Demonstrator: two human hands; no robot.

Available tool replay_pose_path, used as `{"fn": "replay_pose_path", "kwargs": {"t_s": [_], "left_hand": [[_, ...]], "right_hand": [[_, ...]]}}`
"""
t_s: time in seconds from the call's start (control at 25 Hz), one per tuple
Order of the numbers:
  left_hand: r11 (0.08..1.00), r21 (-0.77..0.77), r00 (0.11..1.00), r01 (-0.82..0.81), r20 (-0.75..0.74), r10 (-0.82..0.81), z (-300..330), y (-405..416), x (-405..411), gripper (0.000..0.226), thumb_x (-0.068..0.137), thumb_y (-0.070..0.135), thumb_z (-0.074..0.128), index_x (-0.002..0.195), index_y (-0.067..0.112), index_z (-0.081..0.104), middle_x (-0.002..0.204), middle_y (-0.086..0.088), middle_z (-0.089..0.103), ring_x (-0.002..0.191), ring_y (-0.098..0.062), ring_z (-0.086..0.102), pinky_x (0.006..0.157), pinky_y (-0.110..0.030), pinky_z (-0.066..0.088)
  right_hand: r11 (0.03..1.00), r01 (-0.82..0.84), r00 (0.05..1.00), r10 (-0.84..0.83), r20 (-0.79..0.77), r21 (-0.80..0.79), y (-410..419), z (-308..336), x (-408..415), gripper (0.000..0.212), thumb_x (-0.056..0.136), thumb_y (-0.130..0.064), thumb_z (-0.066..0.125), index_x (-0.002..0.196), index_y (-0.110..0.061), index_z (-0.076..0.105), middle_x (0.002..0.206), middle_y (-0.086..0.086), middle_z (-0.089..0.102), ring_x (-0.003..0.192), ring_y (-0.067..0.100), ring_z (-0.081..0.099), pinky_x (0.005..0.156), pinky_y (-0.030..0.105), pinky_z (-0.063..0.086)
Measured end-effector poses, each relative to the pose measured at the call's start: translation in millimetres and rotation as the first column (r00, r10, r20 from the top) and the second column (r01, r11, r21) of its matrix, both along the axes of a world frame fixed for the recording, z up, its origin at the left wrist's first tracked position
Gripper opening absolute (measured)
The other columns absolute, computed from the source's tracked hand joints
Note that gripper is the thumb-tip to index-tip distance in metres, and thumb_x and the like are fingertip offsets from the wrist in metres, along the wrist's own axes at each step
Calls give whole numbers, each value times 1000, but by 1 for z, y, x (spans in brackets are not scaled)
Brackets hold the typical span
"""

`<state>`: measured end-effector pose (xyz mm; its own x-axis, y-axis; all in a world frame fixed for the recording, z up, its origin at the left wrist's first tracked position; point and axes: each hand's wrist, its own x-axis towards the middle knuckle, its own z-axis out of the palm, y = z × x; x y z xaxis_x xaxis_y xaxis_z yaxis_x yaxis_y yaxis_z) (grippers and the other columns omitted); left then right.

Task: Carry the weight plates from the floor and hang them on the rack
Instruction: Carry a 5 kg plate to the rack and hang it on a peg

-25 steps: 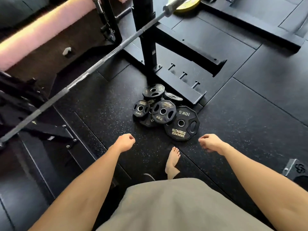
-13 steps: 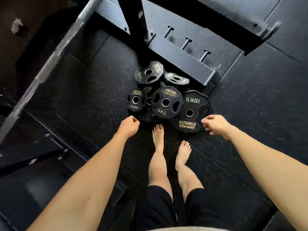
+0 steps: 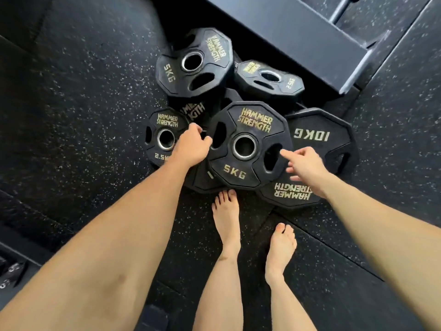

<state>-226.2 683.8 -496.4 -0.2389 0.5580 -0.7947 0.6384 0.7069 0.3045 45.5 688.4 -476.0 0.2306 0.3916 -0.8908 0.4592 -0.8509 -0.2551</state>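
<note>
Speckled black rubber flooring (image 3: 71, 115) is carrying everything, and the dark steel base of the rack (image 3: 298, 37) is running off toward one o'clock, so the pile is sitting just beside where it must end up.

Largest of the plates, the 10 kg plate (image 3: 317, 132) is lying flat at three o'clock of the heap, its near edge tucked under the plate above it. On top at the centre, the front 5 kg plate (image 3: 245, 144) is resting on its neighbours, which is likely why it is being taken first: nothing is pinning it. A second 5 kg plate (image 3: 195, 63) is leaning at twelve o'clock, and a tilted 2.5 kg plate (image 3: 269, 77) is sitting at one o'clock against the base. Another 2.5 kg plate (image 3: 164, 137) is lying at nine o'clock.

Both hands are flanking the front 5 kg plate. The left hand (image 3: 191, 146) is reaching for its nine o'clock edge with fingers curled, gripping nothing that I can see. The right hand (image 3: 307, 166) is coming in at three o'clock, fingers loosely spread and unclasped, one pointing into the grip slot.

Bare feet (image 3: 226, 216) are standing at six o'clock, toes very near the pile, so a slipped plate would be a hazard.
</note>
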Motion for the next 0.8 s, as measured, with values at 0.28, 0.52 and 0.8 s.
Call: {"fn": "replay_pose_path", "kwargs": {"t_s": [0.28, 0.52, 0.8], "left_hand": [[992, 31, 982, 125, -146, -119, -65, 22, 18, 55, 84, 38, 67, 126, 13, 40, 128, -10, 54, 119, -34, 52, 90, -44, 42], [989, 56, 987, 139, -88, -133, -77, 18, 19, 48, 94, 32, 53, 133, 14, 32, 103, -10, 52, 90, -31, 49, 77, -40, 39], [989, 39, 981, -145, 135, 138, -38, -24, 15, 34, 91, 32, 56, 115, 21, 34, 101, -5, 61, 90, -27, 57, 83, -42, 48]], "right_hand": [[937, 344, 935, -347, -73, -58, -13, -69, -17, 72, 69, -36, 77, 133, -15, 50, 118, 4, 65, 101, 25, 65, 89, 44, 55], [808, 589, 800, -584, -137, -5, -21, -90, -21, 34, 70, -18, 72, 103, -17, 63, 74, 1, 69, 59, 12, 61, 70, 34, 56], [815, 580, 806, -572, -153, 12, -33, -39, -19, 24, 73, -2, 63, 91, -14, 52, 43, -1, 49, 41, 12, 44, 48, 25, 43]]}}
